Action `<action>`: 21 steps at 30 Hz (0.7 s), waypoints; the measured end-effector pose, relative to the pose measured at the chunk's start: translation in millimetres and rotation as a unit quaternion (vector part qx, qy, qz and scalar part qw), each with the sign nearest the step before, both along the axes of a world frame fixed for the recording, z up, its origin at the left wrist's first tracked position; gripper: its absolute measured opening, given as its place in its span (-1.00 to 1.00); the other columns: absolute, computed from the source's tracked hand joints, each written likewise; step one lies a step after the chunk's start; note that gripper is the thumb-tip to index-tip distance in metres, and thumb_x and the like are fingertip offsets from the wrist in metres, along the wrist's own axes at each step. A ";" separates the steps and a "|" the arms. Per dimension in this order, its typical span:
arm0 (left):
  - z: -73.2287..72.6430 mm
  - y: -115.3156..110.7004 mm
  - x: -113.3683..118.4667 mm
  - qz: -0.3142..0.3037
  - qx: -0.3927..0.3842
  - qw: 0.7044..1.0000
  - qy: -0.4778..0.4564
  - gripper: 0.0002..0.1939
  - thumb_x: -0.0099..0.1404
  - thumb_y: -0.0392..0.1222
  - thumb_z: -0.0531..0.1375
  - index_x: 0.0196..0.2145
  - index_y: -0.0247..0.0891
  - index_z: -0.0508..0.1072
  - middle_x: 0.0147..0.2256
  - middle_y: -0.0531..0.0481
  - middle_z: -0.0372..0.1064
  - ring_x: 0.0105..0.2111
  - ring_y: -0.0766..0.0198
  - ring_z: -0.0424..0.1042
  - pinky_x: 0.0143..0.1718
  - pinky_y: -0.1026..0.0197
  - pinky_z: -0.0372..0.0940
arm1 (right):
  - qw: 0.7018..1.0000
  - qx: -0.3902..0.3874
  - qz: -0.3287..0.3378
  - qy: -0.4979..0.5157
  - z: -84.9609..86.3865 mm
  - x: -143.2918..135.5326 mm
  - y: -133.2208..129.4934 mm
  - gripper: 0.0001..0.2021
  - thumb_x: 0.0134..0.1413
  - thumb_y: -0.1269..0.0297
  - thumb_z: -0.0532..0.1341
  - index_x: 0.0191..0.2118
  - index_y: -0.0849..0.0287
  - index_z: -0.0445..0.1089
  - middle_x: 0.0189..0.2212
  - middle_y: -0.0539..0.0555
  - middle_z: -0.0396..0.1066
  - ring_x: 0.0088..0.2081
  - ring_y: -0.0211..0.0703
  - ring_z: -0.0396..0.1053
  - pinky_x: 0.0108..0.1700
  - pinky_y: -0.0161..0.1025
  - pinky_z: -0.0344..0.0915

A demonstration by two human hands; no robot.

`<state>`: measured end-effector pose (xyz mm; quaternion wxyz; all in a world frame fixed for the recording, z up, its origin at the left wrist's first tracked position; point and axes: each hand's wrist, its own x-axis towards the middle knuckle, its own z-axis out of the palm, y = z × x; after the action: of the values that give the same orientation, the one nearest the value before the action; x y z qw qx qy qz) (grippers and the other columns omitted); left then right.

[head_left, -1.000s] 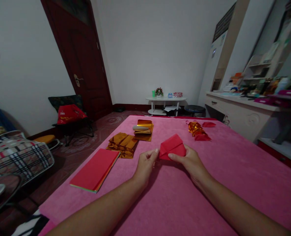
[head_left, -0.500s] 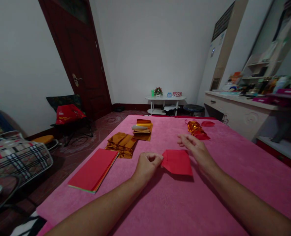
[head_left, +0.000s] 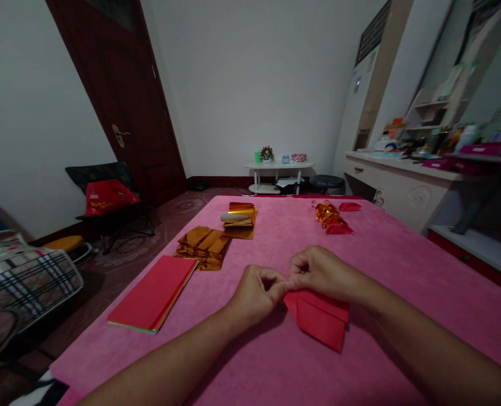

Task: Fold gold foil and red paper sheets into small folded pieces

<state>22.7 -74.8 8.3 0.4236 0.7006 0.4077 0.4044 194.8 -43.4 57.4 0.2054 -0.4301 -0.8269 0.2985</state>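
A folded sheet of red paper is held just above the pink cloth, with crease lines across it. My left hand pinches its left corner between thumb and finger. Right beside it, my right hand is closed on the paper's upper edge, the two thumbs almost touching. To the left lies a stack of red paper, with other colours showing along its edge. Beyond that stack is a pile of pleated gold foil paper.
More gold foil sheets lie farther back under a grey, rounded object. Gold and red folded pieces sit at the back right of the pink-covered table. A dresser stands along the right side.
My right hand has come down to the left and gripped the paper's upper edge. The paper has tilted and swung lower, now showing folds. The view has shifted slightly.
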 end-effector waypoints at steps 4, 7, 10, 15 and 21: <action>2.6 6.6 -6.8 -0.003 -0.001 1.000 0.008 -0.58 0.17 -0.03 0.12 -0.70 -0.32 0.16 -0.66 0.13 -0.08 -0.63 0.47 -0.05 -0.59 0.34 -0.12 | 0.998 -0.051 0.001 0.045 -8.6 0.1 6.1 -0.67 -0.15 0.11 0.25 -0.68 0.23 0.24 -0.72 -0.11 0.06 -0.62 -0.39 -0.01 -0.59 -0.38 -0.11; 1.2 17.6 -16.6 -0.007 -0.011 0.999 0.030 -0.63 0.16 -0.09 0.13 -0.68 -0.33 0.19 -0.66 0.14 -0.05 -0.62 0.46 -0.03 -0.58 0.34 -0.10 | 0.992 -0.101 0.012 0.077 -15.5 4.3 11.4 -0.64 -0.08 0.15 0.19 -0.71 0.22 0.16 -0.73 -0.13 -0.01 -0.64 -0.42 -0.08 -0.60 -0.37 -0.14; -2.6 31.3 -29.9 -0.001 -0.003 0.997 0.072 -0.71 0.15 -0.15 0.10 -0.64 -0.34 0.24 -0.63 0.13 0.01 -0.59 0.44 0.01 -0.56 0.35 -0.07 | 0.983 -0.156 0.029 0.093 -20.0 9.5 14.1 -0.67 -0.06 0.19 0.17 -0.69 0.23 0.18 -0.73 -0.13 0.02 -0.66 -0.44 -0.08 -0.61 -0.38 -0.13; -4.9 46.4 -50.3 -0.016 0.041 0.980 0.193 -0.82 0.15 -0.26 0.04 -0.58 -0.33 0.25 -0.58 0.11 0.09 -0.54 0.40 0.08 -0.51 0.34 -0.03 | 0.971 -0.206 0.044 0.108 -27.1 7.8 13.0 -0.87 -0.08 0.37 0.15 -0.38 0.29 0.38 -0.59 0.00 0.32 -0.58 -0.34 0.23 -0.52 -0.37 0.15; 5.3 58.4 -58.2 -0.131 0.049 0.954 0.265 -0.79 0.23 -0.22 0.01 -0.52 -0.33 0.30 -0.55 0.10 0.11 -0.50 0.39 0.10 -0.44 0.35 0.04 | 0.987 0.115 0.097 0.052 -25.2 -4.6 1.2 -0.66 -0.20 0.65 0.13 -0.27 0.15 0.39 -0.22 0.03 0.31 -0.26 -0.28 0.31 -0.25 -0.33 0.25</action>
<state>-35.4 -16.4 13.7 0.3147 0.8498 0.3898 0.1641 190.2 -42.2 32.2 0.2663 -0.3053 -0.8818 0.2414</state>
